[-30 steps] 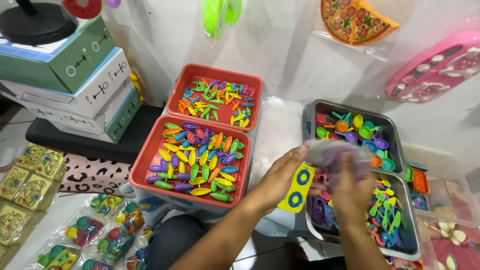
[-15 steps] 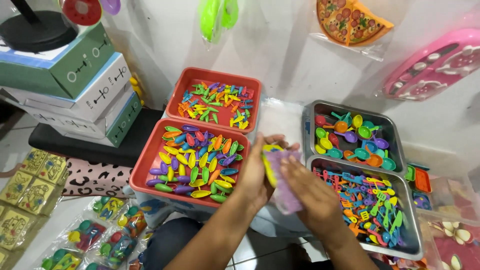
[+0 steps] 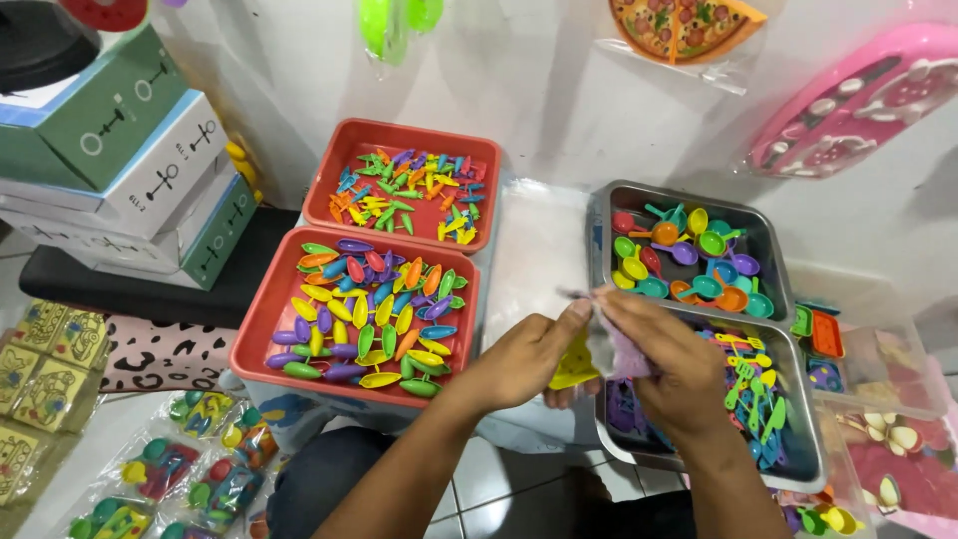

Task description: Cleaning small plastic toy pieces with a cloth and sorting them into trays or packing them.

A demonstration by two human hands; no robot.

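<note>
Head view: my left hand and right hand together pinched a small clear bag holding a yellow piece.

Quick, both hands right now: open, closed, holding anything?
Left hand: closed, pinching a small clear bag with a yellow piece inside.
Right hand: closed, fingers pinched on the same bag's top edge.
</note>
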